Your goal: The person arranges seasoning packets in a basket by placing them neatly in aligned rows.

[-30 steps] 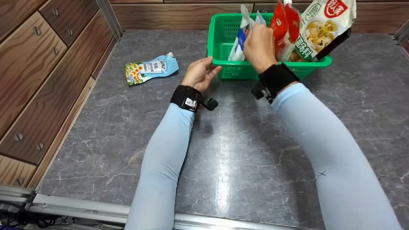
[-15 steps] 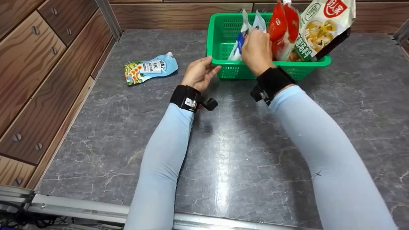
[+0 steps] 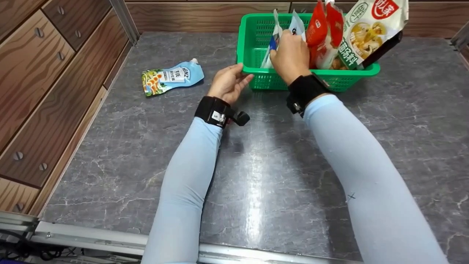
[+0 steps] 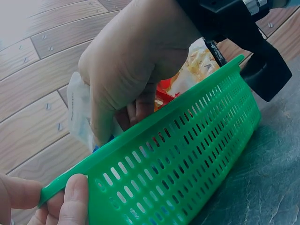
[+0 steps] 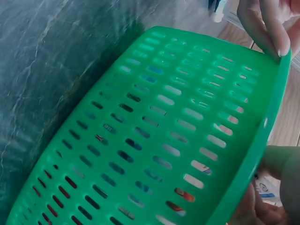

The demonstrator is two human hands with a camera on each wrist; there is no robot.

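In the head view a green plastic basket (image 3: 315, 75) stands at the back of the table. My left hand (image 3: 227, 82) pinches its front left corner rim, thumb and fingers on either side as the left wrist view shows. My right hand (image 3: 291, 55) reaches over the front rim into the basket, its curled fingers gripping a white-and-blue packet (image 3: 268, 58). In the left wrist view the packet's pale top (image 4: 77, 108) shows beside that hand. Just behind the hand stands a light blue pouch (image 3: 297, 25). The fingertips inside are largely hidden.
Red packets (image 3: 317, 29) and a white soup-base bag (image 3: 366, 33) stand in the basket's right part, with a dark bottle-like item (image 3: 384, 49) leaning at its right end. A light blue Heinz pouch (image 3: 174, 77) lies on the grey table (image 3: 154, 154). Wood-patterned walls (image 3: 205, 16) border the table.
My right hand has lowered slightly and shifted left inside the basket, and the white-and-blue packet has moved down and left with it. My left hand stays at the rim.
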